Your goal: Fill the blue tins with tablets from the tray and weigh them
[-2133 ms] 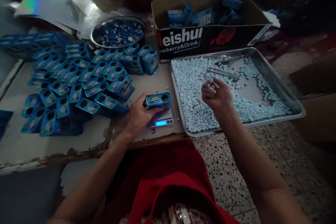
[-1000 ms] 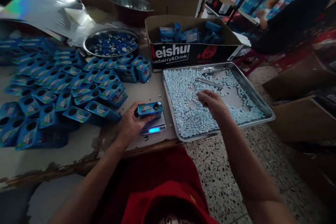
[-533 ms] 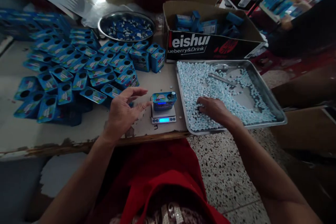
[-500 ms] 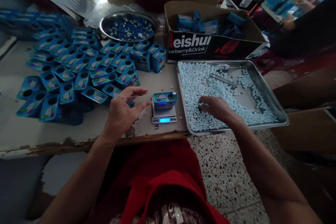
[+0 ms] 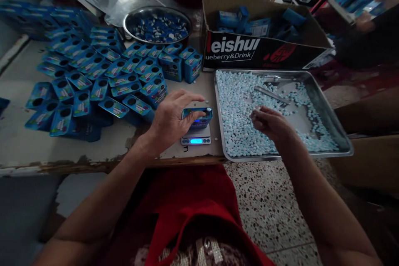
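A small blue box (image 5: pixel 202 124) stands on a little digital scale (image 5: pixel 187 141) with a lit blue display. One pale candy rests at the hole in the box's top. My left hand (image 5: pixel 170 114) reaches over the box from the left, thumb and fingers apart around its top; whether it touches the box I cannot tell. Above the metal tray (image 5: pixel 225 149) of pale blue candies (image 5: pixel 237 112), my right hand (image 5: pixel 270 122) is pinched, with pale candies showing at its fingertips. Their number is hidden.
Many blue boxes (image 5: pixel 124 79) with open round holes crowd the table's left side. Behind them sits a metal bowl (image 5: pixel 125 29) of blue and white caps. A carton (image 5: pixel 264 52) holds more boxes. A metal scoop (image 5: pixel 272 95) lies in the tray. Another person's arm (image 5: pixel 370 37) is at right.
My left hand has moved right, from beside the scale to over the box. My right hand has lifted out of the candies, closed in a pinch, and shifted slightly right.
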A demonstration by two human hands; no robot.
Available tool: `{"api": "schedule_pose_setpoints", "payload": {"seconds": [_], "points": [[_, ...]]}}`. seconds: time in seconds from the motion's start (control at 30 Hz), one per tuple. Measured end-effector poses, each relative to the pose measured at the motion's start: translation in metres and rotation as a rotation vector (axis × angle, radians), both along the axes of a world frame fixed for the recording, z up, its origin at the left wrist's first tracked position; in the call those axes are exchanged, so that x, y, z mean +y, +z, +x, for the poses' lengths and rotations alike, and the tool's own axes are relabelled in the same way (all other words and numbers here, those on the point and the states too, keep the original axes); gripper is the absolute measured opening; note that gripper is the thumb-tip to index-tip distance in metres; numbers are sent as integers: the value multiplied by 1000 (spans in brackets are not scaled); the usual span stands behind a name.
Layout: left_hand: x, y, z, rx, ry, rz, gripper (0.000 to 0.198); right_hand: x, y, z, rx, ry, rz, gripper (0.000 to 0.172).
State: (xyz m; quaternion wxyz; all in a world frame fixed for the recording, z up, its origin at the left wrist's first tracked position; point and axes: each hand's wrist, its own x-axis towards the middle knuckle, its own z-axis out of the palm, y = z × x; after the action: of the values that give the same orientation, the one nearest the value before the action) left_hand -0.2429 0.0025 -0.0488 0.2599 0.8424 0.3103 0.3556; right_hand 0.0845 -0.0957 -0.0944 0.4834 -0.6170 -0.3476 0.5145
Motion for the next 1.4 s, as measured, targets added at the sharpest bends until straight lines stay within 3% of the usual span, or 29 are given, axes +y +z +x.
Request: {"api": "schedule_pose_setpoints", "payload": {"seconds": [0.13, 0.27, 0.47, 0.63, 0.77, 0.87, 0.97, 1.03, 1.13, 1.23, 1.3, 1.4], "points": [[9, -13, 15, 66, -155, 94, 37, 1, 4, -15, 43, 66, 29, 29], [13, -28, 18, 131, -217, 169, 43, 12, 15, -31, 46, 118, 90, 27], [5, -43, 2, 105, -224, 191, 44, 32, 40, -56, 16, 149, 166, 25], [2, -39, -14, 26, -132, 157, 44, 41, 48, -66, 8, 201, 166, 24], [6, -42, -21, -42, -4, 21, 66, 36, 45, -47, -73, 137, 169, 21], [5, -64, -18, -123, 24, -221, 84, 25, 37, -24, -383, 131, 172, 22], [2, -88, -11, -196, 45, -442, 69, 14, 25, -17, -645, 152, 155, 41], [-1, -92, -7, -202, 65, -466, 56, 10, 17, -27, -552, 100, 162, 41], [0, -71, 3, -152, 49, -266, 39, 9, 6, -55, -119, -64, 165, 28], [2, -30, 21, -12, -57, 111, 24, 15, -1, -82, 350, -195, 95, 26], [2, -7, 35, 78, -148, 310, 26, 20, -1, -94, 595, -245, 57, 26], [2, 4, 55, 116, -202, 436, 31, 24, 3, -104, 847, -352, 81, 24]]}}
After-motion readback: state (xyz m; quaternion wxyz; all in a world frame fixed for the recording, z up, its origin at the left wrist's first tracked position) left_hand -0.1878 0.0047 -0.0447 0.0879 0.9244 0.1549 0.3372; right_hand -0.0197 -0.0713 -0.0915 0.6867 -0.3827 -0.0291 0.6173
